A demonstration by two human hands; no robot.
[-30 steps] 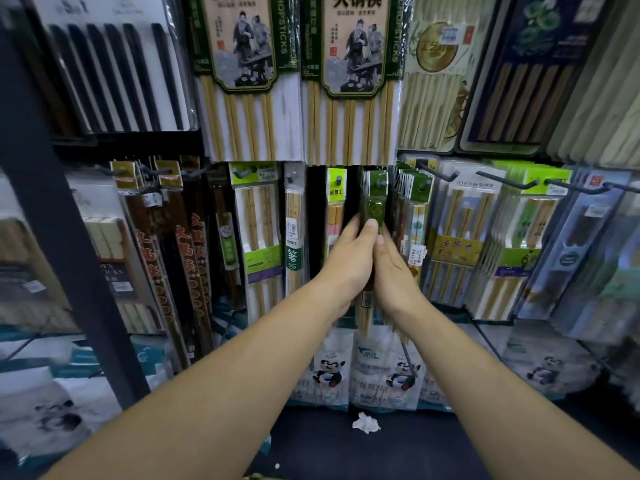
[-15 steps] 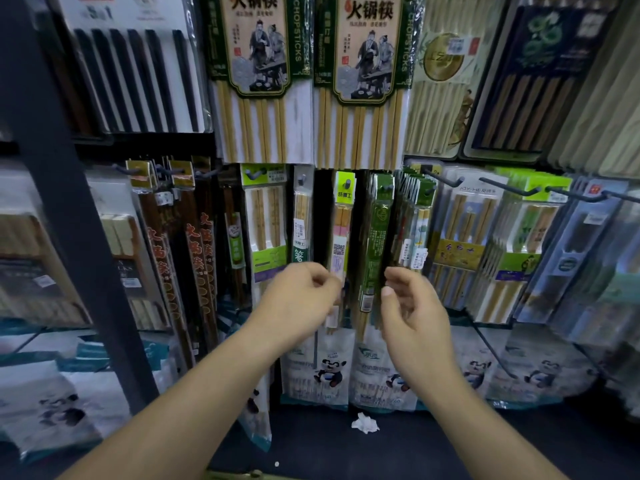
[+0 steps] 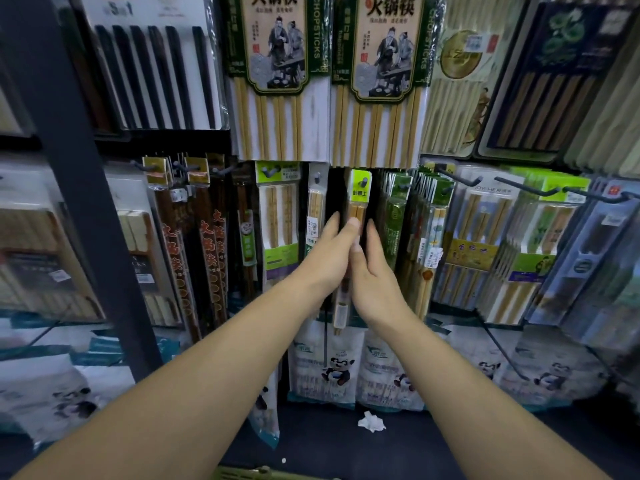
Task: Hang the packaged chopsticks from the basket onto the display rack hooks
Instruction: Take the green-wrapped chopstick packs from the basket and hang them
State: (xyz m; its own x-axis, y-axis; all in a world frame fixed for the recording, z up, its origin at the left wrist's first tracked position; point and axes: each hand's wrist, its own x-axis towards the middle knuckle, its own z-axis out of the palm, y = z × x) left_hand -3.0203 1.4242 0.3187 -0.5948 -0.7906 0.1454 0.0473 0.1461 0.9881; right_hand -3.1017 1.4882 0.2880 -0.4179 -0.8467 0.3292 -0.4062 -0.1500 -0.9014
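A narrow pack of bamboo chopsticks with a light green header (image 3: 360, 192) hangs from a hook in the middle row of the display rack. My left hand (image 3: 325, 261) and my right hand (image 3: 372, 275) reach up together and flank this pack. Their straight fingers press against its two sides, and my left thumb lies on its front. The pack's lower end (image 3: 341, 315) shows below my wrists. A dark green pack (image 3: 394, 220) hangs just to the right on its own hook. A sliver of the yellow-green basket rim (image 3: 242, 474) shows at the bottom edge.
Long black hooks (image 3: 526, 185) stick out toward me at the right. A dark upright post (image 3: 86, 202) crosses the left side. Large chopstick packs (image 3: 277, 81) hang above, panda-print bags (image 3: 339, 368) below. A crumpled white scrap (image 3: 371, 421) lies on the dark shelf.
One second ago both hands pressed the dark green pack. They drew apart and lowered, then rose and closed together on the light green pack to its left.
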